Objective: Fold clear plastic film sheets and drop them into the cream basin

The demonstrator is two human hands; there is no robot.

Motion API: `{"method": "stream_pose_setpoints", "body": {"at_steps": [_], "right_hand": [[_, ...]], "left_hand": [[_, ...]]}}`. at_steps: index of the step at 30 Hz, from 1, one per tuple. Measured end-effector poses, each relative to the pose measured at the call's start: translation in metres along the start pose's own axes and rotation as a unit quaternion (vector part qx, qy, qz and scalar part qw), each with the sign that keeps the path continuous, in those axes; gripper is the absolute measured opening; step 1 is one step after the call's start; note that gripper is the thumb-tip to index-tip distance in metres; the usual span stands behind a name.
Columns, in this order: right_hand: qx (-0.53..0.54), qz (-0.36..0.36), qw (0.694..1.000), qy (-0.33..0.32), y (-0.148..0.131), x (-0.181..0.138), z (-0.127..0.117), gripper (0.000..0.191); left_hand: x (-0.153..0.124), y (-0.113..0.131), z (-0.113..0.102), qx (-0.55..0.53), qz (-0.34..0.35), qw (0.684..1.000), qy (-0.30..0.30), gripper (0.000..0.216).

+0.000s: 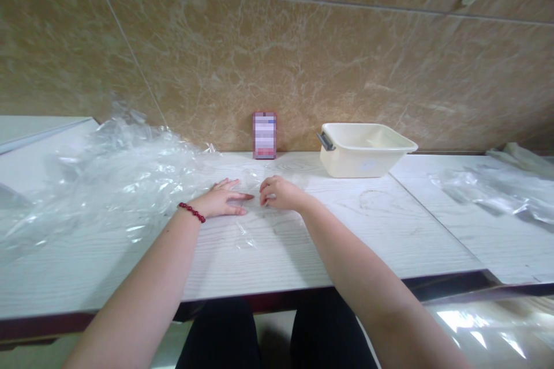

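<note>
A thin clear plastic bag (246, 236) lies on the white wood-grain table, under and between my hands; its outline is hard to make out. My left hand (221, 199), with a red bead bracelet (191, 212) at the wrist, rests flat on the film with its fingers spread. Just to its right, my right hand (279, 192) has its fingers curled down and pinched on the film; the fingertips are partly hidden. To the left spreads a loose heap of clear plastic bags (142, 167).
A phone (264, 136) leans upright against the brown marbled wall (277, 57). A cream plastic tub (361, 166) with a grey handle stands at the back right. More clear plastic (502, 190) lies at the far right. The table's front edge runs before my legs.
</note>
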State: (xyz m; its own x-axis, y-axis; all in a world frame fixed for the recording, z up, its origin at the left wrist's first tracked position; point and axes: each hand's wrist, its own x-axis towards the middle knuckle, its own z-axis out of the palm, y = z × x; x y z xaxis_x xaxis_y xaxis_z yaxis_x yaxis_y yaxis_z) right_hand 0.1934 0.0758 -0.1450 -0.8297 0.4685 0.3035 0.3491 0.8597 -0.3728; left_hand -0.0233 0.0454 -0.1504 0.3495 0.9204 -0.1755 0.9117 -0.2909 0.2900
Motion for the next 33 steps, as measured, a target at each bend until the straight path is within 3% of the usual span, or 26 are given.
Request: {"method": "stream_pose_setpoints", "body": {"at_steps": [12, 22, 33], "right_hand": [[-0.030, 0.010, 0.999, -0.012, 0.005, -0.002, -0.001, 0.021], [-0.047, 0.019, 0.998, -0.026, 0.008, -0.004, -0.003, 0.019], [-0.082, 0.068, 0.992, -0.074, 0.015, -0.009, -0.007, 0.024]], "left_hand": [[-0.008, 0.003, -0.003, 0.048, 0.013, 0.998, -0.044, 0.089], [-0.014, 0.012, -0.009, 0.087, -0.019, 0.992, -0.088, 0.088], [-0.013, 0.009, -0.007, 0.081, -0.028, 0.993, -0.083, 0.091]]}}
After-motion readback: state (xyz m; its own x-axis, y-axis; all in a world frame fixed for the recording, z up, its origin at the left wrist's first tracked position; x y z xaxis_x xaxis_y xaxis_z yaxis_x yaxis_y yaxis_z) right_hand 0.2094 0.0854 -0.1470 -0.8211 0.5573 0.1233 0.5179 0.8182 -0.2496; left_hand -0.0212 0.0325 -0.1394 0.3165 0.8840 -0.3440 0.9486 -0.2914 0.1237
